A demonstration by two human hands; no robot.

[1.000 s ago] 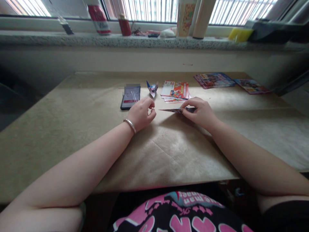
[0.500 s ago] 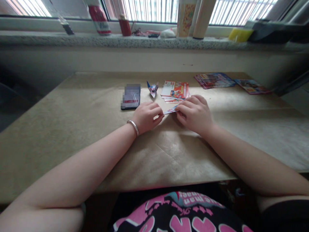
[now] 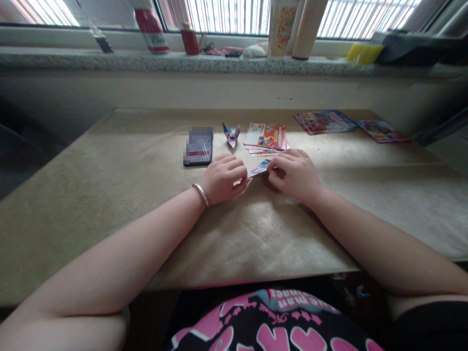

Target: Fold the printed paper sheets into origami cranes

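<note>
A small folded piece of printed paper [image 3: 259,168], white and blue with red marks, is stretched between my two hands above the table. My left hand [image 3: 225,179], with a silver bangle at its wrist, pinches the paper's left end. The other end is pinched by my right hand [image 3: 294,173], whose fingers hide part of it. Just beyond the hands lies a stack of orange and white printed cards [image 3: 266,135]. To its left stands a folded paper crane [image 3: 231,134], blue and patterned. A dark phone [image 3: 198,146] lies beside my left hand.
Colourful printed booklets [image 3: 325,122] lie at the table's back right, with another booklet [image 3: 382,131] beside them. A cloth [image 3: 109,195] covers the table. On the stone windowsill [image 3: 219,63] stand a red can [image 3: 151,29], a red bottle [image 3: 189,40] and a tall patterned cup [image 3: 282,29].
The paper has tilted so more of its printed face shows. My right-hand fingers have shifted slightly down; my left hand has barely moved.
</note>
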